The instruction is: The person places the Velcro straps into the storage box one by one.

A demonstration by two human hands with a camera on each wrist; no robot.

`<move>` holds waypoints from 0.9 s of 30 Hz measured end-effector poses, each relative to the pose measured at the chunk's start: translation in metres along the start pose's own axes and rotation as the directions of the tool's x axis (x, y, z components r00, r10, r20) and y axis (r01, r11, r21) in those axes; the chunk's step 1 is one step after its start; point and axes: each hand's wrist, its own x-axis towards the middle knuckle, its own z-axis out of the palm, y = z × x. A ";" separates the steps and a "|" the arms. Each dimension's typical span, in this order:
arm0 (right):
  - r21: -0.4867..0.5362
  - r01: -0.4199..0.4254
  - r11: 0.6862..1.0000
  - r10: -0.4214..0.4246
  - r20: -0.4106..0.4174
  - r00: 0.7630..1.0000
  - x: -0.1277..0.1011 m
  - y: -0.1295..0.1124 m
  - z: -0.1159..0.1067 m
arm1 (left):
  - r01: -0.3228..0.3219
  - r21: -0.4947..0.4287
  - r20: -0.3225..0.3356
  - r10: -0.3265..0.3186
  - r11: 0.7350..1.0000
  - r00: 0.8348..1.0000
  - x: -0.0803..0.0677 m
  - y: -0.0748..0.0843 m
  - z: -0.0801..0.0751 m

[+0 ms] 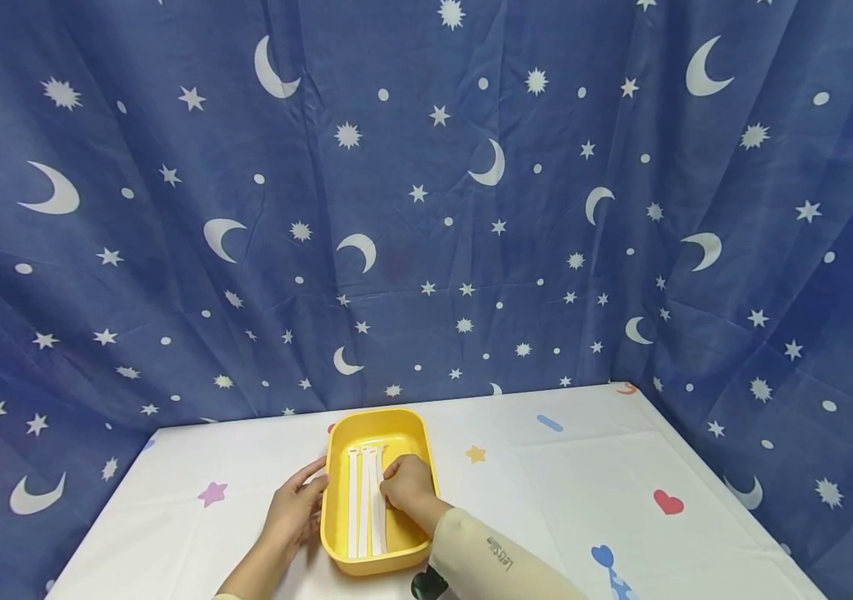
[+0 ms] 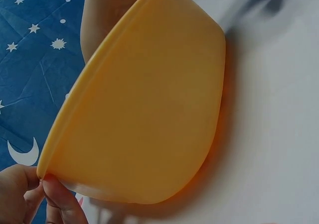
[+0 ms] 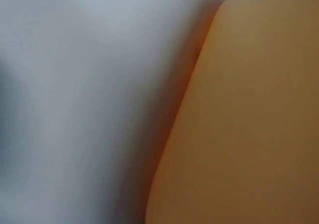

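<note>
A yellow rectangular basin (image 1: 377, 567) with rounded corners stands on the table in the head view. Several long, thin white strips (image 1: 364, 508) lie side by side lengthwise inside it. My left hand (image 1: 295, 508) pinches the basin's left rim between thumb and fingers; the left wrist view shows this pinch close up beside the basin's outer wall (image 2: 144, 104). Reaching over the right rim, my right hand (image 1: 410, 485) has curled fingers at the rightmost strip and appears to pinch its edge. The right wrist view holds only the basin's outer wall (image 3: 249, 114), with the hand out of sight.
A white tablecloth (image 1: 546, 492) with coloured shapes covers the table. Behind and at the sides hangs a blue curtain (image 1: 411, 208) with moons and stars. A dark rounded object (image 1: 428, 583) shows under the right sleeve, partly hidden.
</note>
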 end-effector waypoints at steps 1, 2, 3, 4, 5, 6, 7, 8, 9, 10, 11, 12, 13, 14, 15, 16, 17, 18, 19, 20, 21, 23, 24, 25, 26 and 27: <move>-0.014 0.005 1.000 -0.005 -0.006 1.000 0.000 0.000 0.000 | 0.002 0.002 -0.002 -0.002 1.000 1.000 0.000 0.000 0.000; -0.023 0.008 1.000 -0.008 -0.011 1.000 0.000 0.000 0.000 | 0.003 0.003 -0.002 -0.003 1.000 1.000 0.000 0.000 0.000; -0.028 0.011 1.000 -0.012 -0.014 1.000 0.000 0.000 0.000 | 0.002 0.002 0.000 -0.002 1.000 1.000 0.000 0.000 0.000; -0.028 0.014 1.000 -0.014 -0.016 1.000 -0.001 0.000 0.000 | 0.000 0.002 0.003 0.000 1.000 1.000 0.000 0.000 0.000; -0.030 0.015 0.999 -0.016 -0.017 1.000 -0.001 0.000 0.000 | -0.001 0.001 0.002 0.001 1.000 1.000 0.000 0.000 0.000; -0.033 0.018 0.999 -0.018 -0.019 1.000 -0.001 0.001 0.000 | 0.003 0.004 -0.001 -0.003 1.000 1.000 0.000 0.000 0.000; -0.036 0.020 0.999 -0.021 -0.021 1.000 -0.002 0.000 -0.001 | 0.002 0.006 0.001 -0.002 1.000 1.000 0.000 0.000 0.001; -0.038 0.020 0.999 -0.020 -0.021 1.000 -0.002 0.000 -0.001 | 0.002 0.007 0.001 -0.002 1.000 1.000 0.000 0.000 0.001; -0.046 0.022 0.999 -0.023 -0.024 0.999 -0.002 0.000 -0.001 | 0.002 0.008 0.000 -0.002 1.000 1.000 0.000 0.000 0.001; -0.052 0.020 0.998 -0.021 -0.026 0.999 -0.002 0.000 -0.001 | 0.004 0.008 -0.003 -0.004 1.000 1.000 0.000 0.000 0.001; -0.058 0.019 0.998 -0.021 -0.029 0.999 -0.002 0.000 -0.001 | 0.006 0.011 -0.007 -0.006 1.000 1.000 0.000 0.000 0.002; -0.062 0.018 0.998 -0.020 -0.031 0.999 -0.002 -0.001 -0.001 | 0.006 0.012 -0.008 -0.006 1.000 1.000 0.000 0.000 0.001; -0.069 0.021 0.997 -0.023 -0.036 0.999 -0.002 -0.001 0.000 | 0.006 0.013 -0.009 -0.006 1.000 1.000 0.000 0.000 0.001; -0.074 0.023 0.997 -0.026 -0.038 0.999 -0.002 -0.001 0.000 | 0.009 0.013 -0.011 -0.008 1.000 1.000 0.000 0.000 0.001; -0.080 0.025 0.996 -0.028 -0.041 0.999 -0.002 -0.001 0.000 | 0.007 0.011 -0.008 -0.007 1.000 1.000 0.001 -0.001 0.000; -0.081 0.025 0.996 -0.028 -0.041 0.999 -0.002 -0.001 0.000 | 0.006 0.007 -0.005 -0.006 1.000 1.000 0.001 -0.001 0.000; -0.085 0.029 0.996 -0.033 -0.043 0.999 -0.002 -0.001 0.000 | 0.007 0.006 -0.006 -0.006 1.000 1.000 0.001 -0.001 0.000; -0.084 0.034 0.996 -0.038 -0.042 0.998 -0.002 -0.001 0.000 | 0.007 0.005 -0.006 -0.007 1.000 1.000 0.001 -0.001 0.000; -0.089 0.041 0.995 -0.045 -0.044 0.998 -0.002 -0.001 0.000 | 0.007 0.005 -0.003 -0.007 1.000 1.000 0.002 -0.001 0.000; -0.089 0.042 0.995 -0.046 -0.043 0.998 -0.001 -0.001 0.000 | 0.008 0.004 -0.004 -0.008 1.000 1.000 0.002 -0.001 0.000; -0.094 0.045 0.995 -0.050 -0.043 0.998 -0.001 0.000 0.001 | 0.009 0.006 -0.006 -0.009 1.000 1.000 0.002 -0.001 -0.001; -0.105 0.049 0.993 -0.054 -0.042 0.998 0.000 -0.001 0.001 | 0.008 0.006 -0.009 -0.008 1.000 1.000 0.003 -0.001 -0.001; -0.109 0.046 0.993 -0.051 -0.037 0.998 0.000 -0.002 0.001 | 0.006 0.006 -0.007 -0.006 1.000 1.000 0.003 -0.001 -0.001; -0.113 0.044 0.993 -0.048 -0.033 0.998 0.000 -0.003 0.000 | 0.004 0.008 -0.005 -0.004 1.000 1.000 0.003 -0.001 -0.001; -0.109 0.037 0.993 -0.040 -0.023 0.999 0.000 -0.004 0.000 | 0.003 0.007 -0.006 -0.003 1.000 1.000 0.003 0.000 -0.002; -0.104 0.036 0.994 -0.037 -0.012 0.999 -0.001 -0.005 -0.001 | 0.001 0.008 -0.004 -0.001 1.000 1.000 0.003 0.000 -0.002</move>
